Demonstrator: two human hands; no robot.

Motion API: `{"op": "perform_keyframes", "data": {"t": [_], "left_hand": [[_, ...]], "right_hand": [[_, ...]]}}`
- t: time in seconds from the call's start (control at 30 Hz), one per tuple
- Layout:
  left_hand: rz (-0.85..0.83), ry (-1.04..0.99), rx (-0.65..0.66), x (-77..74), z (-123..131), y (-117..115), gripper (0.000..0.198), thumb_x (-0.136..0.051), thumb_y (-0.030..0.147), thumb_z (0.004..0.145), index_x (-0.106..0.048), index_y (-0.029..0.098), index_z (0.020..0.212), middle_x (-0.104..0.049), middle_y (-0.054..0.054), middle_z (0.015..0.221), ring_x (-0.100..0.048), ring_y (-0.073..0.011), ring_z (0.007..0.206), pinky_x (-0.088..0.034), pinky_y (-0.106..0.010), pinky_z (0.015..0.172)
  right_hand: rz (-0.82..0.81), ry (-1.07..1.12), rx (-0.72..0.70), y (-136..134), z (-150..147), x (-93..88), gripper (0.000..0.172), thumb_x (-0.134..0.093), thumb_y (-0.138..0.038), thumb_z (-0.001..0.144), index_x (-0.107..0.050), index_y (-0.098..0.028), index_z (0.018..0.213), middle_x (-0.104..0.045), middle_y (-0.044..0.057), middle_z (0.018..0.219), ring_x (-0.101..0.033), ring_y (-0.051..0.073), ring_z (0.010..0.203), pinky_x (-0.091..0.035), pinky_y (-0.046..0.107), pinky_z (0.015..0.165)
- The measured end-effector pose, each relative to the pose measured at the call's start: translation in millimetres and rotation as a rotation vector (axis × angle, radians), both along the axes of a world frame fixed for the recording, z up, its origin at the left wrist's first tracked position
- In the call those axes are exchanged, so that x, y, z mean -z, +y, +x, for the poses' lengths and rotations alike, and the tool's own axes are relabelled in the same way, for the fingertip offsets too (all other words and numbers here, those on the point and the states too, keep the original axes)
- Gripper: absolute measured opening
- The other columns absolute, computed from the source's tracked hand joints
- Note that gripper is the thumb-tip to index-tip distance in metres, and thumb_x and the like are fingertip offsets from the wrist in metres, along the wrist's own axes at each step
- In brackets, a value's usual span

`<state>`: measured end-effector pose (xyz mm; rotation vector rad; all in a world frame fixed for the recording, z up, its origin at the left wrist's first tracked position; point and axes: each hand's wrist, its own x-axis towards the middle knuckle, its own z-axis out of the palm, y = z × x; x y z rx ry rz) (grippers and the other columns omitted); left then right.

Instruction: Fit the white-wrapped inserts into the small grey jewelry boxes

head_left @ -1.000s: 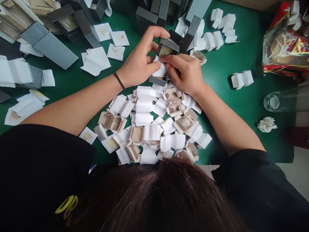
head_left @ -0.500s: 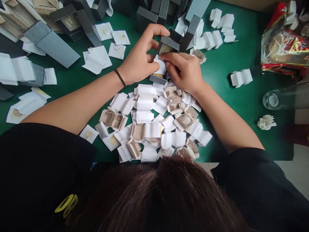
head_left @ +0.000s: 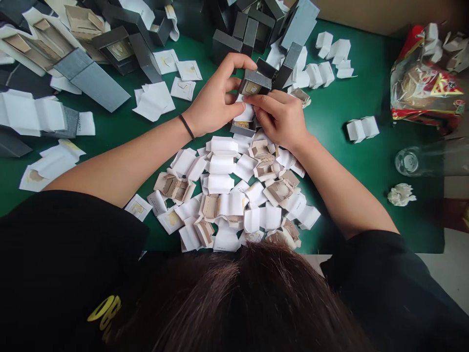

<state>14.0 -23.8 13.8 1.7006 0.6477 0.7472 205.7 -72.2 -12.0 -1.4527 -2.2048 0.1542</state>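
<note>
A small dark grey box [head_left: 258, 77] stands between my hands at the top middle, its flaps spread open. My left hand [head_left: 216, 100] is closed around the box's left side, index finger over its top and thumb near the front. A white paper insert [head_left: 245, 113] shows at the front of the box, partly covered by fingers. My right hand [head_left: 284, 117] is closed there, forefinger and thumb pinched at the insert's edge. Just below lies a heap of folded white card inserts [head_left: 221, 164], some showing brown torn undersides.
More dark grey boxes [head_left: 227, 46] crowd the back. Further boxes and a long grey lid [head_left: 98, 83] lie at the left. On the right of the green table [head_left: 340, 176] are a red plastic bag [head_left: 425, 83], a clear bottle [head_left: 421, 161] and crumpled tissue [head_left: 401, 194].
The view has shifted slightly, so the table appears a little lower. Both hands stay at the dark grey box, and the left thumb has shifted slightly over the white insert.
</note>
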Motion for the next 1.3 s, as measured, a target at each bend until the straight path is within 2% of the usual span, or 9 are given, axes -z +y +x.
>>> {"op": "perform_keyframes", "data": {"t": [0.17, 0.27, 0.4, 0.5, 0.73, 0.87, 0.97, 1.13, 1.3], "left_hand": [[-0.153, -0.097, -0.139, 1.8, 1.7, 1.5, 0.041, -0.058, 0.013, 0.071, -0.049, 0.027, 0.108, -0.06, 0.001, 0.108, -0.055, -0.0145, 0.09, -0.043, -0.022, 0.063], [-0.271, -0.16, -0.165, 5.4, 1.6, 6.4, 0.033, -0.059, 0.013, 0.07, -0.051, 0.027, 0.099, -0.061, 0.004, 0.098, -0.055, -0.0144, 0.088, -0.045, -0.023, 0.064], [-0.38, -0.247, -0.133, 6.0, -0.6, 12.2, 0.03, -0.062, 0.009, 0.069, -0.051, 0.025, 0.092, -0.062, 0.006, 0.092, -0.055, -0.0155, 0.099, -0.05, -0.026, 0.079], [-0.45, -0.222, -0.113, 2.5, -3.1, 12.8, 0.031, -0.064, 0.009, 0.07, -0.049, 0.026, 0.09, -0.064, 0.007, 0.092, -0.057, -0.0175, 0.104, -0.05, -0.03, 0.085], [-0.554, -0.245, -0.027, -2.5, -6.2, 9.8, 0.032, -0.062, 0.014, 0.071, -0.046, 0.024, 0.097, -0.069, 0.004, 0.106, -0.063, -0.0235, 0.105, -0.055, -0.041, 0.086], [-0.562, -0.265, -0.06, -1.5, -6.7, 10.0, 0.031, -0.06, 0.016, 0.071, -0.047, 0.024, 0.098, -0.068, 0.002, 0.099, -0.064, -0.0216, 0.101, -0.055, -0.036, 0.083], [-0.589, -0.298, -0.092, -3.1, -5.8, 11.1, 0.032, -0.057, 0.013, 0.071, -0.048, 0.024, 0.099, -0.064, 0.001, 0.092, -0.064, -0.0201, 0.103, -0.055, -0.034, 0.083], [-0.637, -0.152, -0.215, -10.9, -1.8, 9.9, 0.044, -0.051, 0.01, 0.072, -0.051, 0.019, 0.114, -0.061, -0.001, 0.094, -0.061, -0.0193, 0.111, -0.056, -0.032, 0.088], [-0.642, -0.217, -0.187, -11.2, -2.4, 12.0, 0.032, -0.051, 0.009, 0.073, -0.055, 0.019, 0.103, -0.059, -0.001, 0.094, -0.062, -0.0181, 0.1, -0.057, -0.035, 0.085]], "right_hand": [[0.063, -0.015, 0.149, -2.7, -0.5, -5.1, 0.062, -0.01, -0.051, 0.096, -0.063, -0.023, 0.114, -0.062, 0.012, 0.086, -0.053, 0.021, 0.088, -0.041, 0.038, 0.083], [0.047, -0.017, 0.218, 4.2, 2.8, 0.2, 0.06, -0.013, -0.055, 0.095, -0.063, -0.024, 0.109, -0.062, 0.013, 0.099, -0.048, 0.024, 0.099, -0.038, 0.041, 0.088], [0.012, -0.01, 0.156, 13.4, 9.3, 10.6, 0.059, -0.019, -0.061, 0.093, -0.063, -0.024, 0.104, -0.06, 0.012, 0.107, -0.044, 0.024, 0.105, -0.036, 0.042, 0.093], [0.029, -0.048, 0.095, 10.8, 9.5, 9.0, 0.057, -0.019, -0.059, 0.094, -0.062, -0.023, 0.104, -0.061, 0.011, 0.106, -0.045, 0.024, 0.104, -0.037, 0.042, 0.092], [0.004, -0.255, -0.006, 1.1, -0.8, -0.7, 0.056, -0.02, -0.061, 0.093, -0.058, -0.021, 0.106, -0.058, 0.011, 0.105, -0.05, 0.028, 0.105, -0.037, 0.051, 0.093], [0.029, -0.225, -0.001, 2.3, -1.5, 2.0, 0.056, -0.024, -0.064, 0.091, -0.055, -0.023, 0.112, -0.056, 0.011, 0.102, -0.051, 0.027, 0.106, -0.038, 0.05, 0.095], [0.079, -0.181, 0.024, 2.1, -0.2, 3.6, 0.049, -0.024, -0.058, 0.094, -0.054, -0.025, 0.115, -0.056, 0.01, 0.098, -0.054, 0.026, 0.103, -0.04, 0.049, 0.093], [0.111, -0.15, 0.072, 3.5, 1.2, 3.1, 0.046, -0.02, -0.05, 0.097, -0.055, -0.026, 0.115, -0.058, 0.01, 0.091, -0.057, 0.023, 0.095, -0.043, 0.045, 0.086], [0.128, -0.118, 0.116, 3.7, 4.5, -2.0, 0.05, -0.024, -0.054, 0.095, -0.055, -0.026, 0.123, -0.058, 0.012, 0.115, -0.053, 0.026, 0.11, -0.041, 0.047, 0.093]]}}
